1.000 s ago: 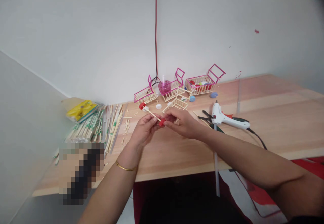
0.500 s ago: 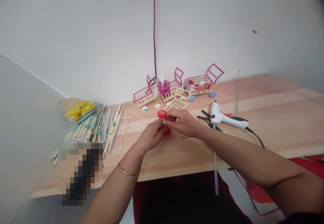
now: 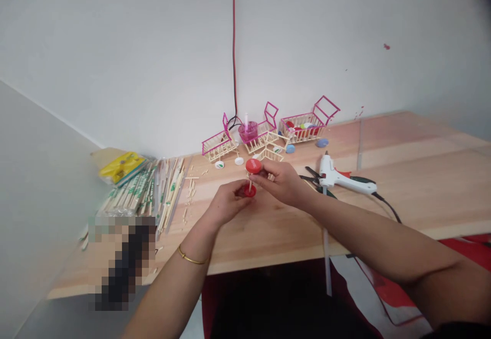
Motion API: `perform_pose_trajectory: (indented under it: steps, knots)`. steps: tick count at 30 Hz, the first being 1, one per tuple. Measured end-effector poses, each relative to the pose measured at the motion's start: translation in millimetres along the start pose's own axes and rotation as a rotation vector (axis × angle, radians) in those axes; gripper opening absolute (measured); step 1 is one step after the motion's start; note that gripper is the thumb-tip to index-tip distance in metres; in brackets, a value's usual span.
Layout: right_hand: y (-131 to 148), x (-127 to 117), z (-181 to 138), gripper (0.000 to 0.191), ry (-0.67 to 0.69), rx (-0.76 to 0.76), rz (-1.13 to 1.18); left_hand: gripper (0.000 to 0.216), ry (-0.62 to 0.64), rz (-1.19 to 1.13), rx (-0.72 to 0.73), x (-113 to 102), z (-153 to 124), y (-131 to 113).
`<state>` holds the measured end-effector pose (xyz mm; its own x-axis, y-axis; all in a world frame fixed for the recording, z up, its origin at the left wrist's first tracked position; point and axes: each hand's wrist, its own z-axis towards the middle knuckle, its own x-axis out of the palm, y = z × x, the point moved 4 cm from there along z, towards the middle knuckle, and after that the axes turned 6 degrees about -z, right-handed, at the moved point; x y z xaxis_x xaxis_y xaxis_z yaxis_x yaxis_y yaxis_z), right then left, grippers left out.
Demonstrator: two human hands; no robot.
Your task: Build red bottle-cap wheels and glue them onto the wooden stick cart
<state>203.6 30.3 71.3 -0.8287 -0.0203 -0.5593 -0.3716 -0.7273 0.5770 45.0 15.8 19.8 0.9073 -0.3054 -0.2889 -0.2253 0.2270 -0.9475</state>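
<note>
Between both hands stands a short wooden stick with a red bottle cap on each end (image 3: pixel 250 178), held upright over the wooden table (image 3: pixel 402 175). My left hand (image 3: pixel 226 205) pinches the lower red cap from the left. My right hand (image 3: pixel 280 179) pinches the top of the stick just under the upper cap. A small unpainted stick cart frame (image 3: pixel 273 155) lies just behind my right hand.
Three pink-trimmed stick carts (image 3: pixel 268 132) and loose bottle caps stand by the wall. A white glue gun (image 3: pixel 345 179) lies over pliers at the right. Bundles of chopsticks (image 3: pixel 149 190) and a yellow packet (image 3: pixel 118 167) lie at the left. A red cable (image 3: pixel 234 47) hangs down the wall.
The stick with its two red caps has swung from lying slanted towards the left to standing upright. Both hands stayed on it and shifted slightly right.
</note>
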Motion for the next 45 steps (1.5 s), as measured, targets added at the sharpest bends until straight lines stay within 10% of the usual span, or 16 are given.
perform_pose_trajectory:
  steps: [7,45]
  knots:
    - [-5.2,7.9,-1.9,0.01,0.112,0.054,-0.008,0.053,0.008,-0.126,-0.046,-2.0,0.6,3.9]
    - [-4.3,13.3,-3.7,0.01,0.3,0.156,-0.076,0.015,0.113,0.274,-0.043,2.4,2.3,5.1]
